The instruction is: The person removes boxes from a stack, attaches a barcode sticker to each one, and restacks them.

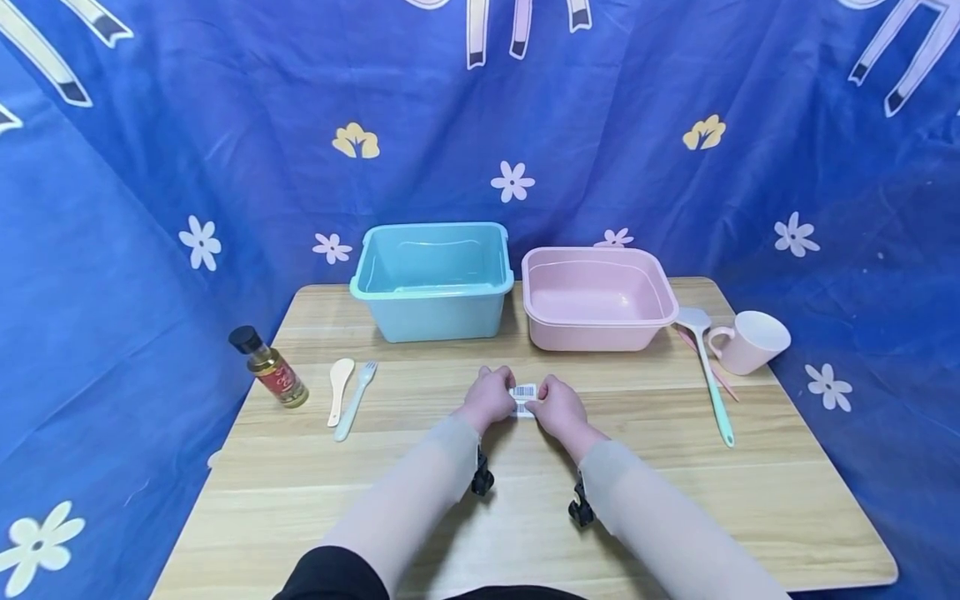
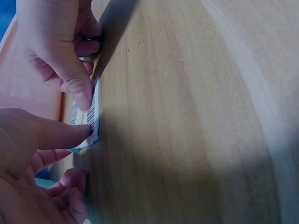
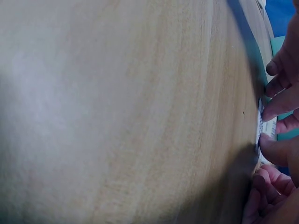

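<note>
A small white sheet of barcode labels (image 1: pixel 524 391) is between the two hands, low over the wooden table. My left hand (image 1: pixel 488 397) pinches its left end, the thumb lying across the printed bars in the left wrist view. At the opposite end, my right hand (image 1: pixel 561 411) holds the sheet with its thumb (image 2: pixel 82 97) on top and fingers curled beneath. Only a narrow slice of the sheet (image 3: pixel 260 122) shows in the right wrist view, where the hands hide most of it.
Behind the hands stand a teal tub (image 1: pixel 442 317) and a pink tub (image 1: pixel 592 337). To the left are an oil bottle (image 1: pixel 279 375), a cream spoon (image 1: pixel 339 387) and a pale fork (image 1: pixel 356 402). A spatula (image 1: pixel 712 383), a pink utensil (image 1: pixel 726 384) and a mug (image 1: pixel 750 342) lie right.
</note>
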Demonstrator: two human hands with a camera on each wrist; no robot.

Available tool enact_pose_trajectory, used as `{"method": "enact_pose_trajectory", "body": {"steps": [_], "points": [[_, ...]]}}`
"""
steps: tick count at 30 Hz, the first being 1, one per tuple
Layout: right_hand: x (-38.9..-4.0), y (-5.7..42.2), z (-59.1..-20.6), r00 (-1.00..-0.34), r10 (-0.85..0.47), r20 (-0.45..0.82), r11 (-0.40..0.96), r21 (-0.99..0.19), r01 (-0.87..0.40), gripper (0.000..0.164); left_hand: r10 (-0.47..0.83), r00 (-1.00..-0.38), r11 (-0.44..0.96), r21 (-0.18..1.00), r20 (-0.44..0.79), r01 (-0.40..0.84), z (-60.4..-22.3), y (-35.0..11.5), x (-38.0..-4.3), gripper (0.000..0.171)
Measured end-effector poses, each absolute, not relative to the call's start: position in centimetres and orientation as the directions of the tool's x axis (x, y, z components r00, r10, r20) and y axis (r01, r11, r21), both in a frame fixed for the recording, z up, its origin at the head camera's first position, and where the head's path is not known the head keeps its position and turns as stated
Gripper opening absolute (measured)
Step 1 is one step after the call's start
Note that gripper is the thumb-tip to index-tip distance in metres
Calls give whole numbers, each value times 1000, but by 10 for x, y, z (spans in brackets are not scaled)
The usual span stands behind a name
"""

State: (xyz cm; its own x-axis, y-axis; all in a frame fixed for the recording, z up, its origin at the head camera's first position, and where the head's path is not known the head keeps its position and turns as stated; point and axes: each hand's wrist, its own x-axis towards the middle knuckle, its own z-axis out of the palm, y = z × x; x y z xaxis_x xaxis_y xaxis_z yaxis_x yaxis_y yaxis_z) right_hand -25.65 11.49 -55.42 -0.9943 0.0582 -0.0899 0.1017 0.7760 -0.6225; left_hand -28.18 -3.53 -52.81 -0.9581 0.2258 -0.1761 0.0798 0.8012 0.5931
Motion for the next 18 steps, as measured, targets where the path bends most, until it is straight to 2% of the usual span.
{"method": "enact_pose_trajectory", "body": {"steps": [5,8,12,18], "points": [[-255,114,-552,-994,64,-92,766,-633,108,33,225,-961,733,678,-163,57,-527,-36,-282,21],[-256,116,-551,-993,70,-96,715,-690,117,32,222,-965,653,757,-141,39,-527,-37,-282,21],[-261,120,-551,-990,89,-108,579,-804,139,25,214,-970,580,814,-114,32,-532,-39,-285,22],[-263,123,-546,-974,101,-204,324,-919,226,16,212,-964,458,887,-162,-49,-530,-43,-287,23]]}}
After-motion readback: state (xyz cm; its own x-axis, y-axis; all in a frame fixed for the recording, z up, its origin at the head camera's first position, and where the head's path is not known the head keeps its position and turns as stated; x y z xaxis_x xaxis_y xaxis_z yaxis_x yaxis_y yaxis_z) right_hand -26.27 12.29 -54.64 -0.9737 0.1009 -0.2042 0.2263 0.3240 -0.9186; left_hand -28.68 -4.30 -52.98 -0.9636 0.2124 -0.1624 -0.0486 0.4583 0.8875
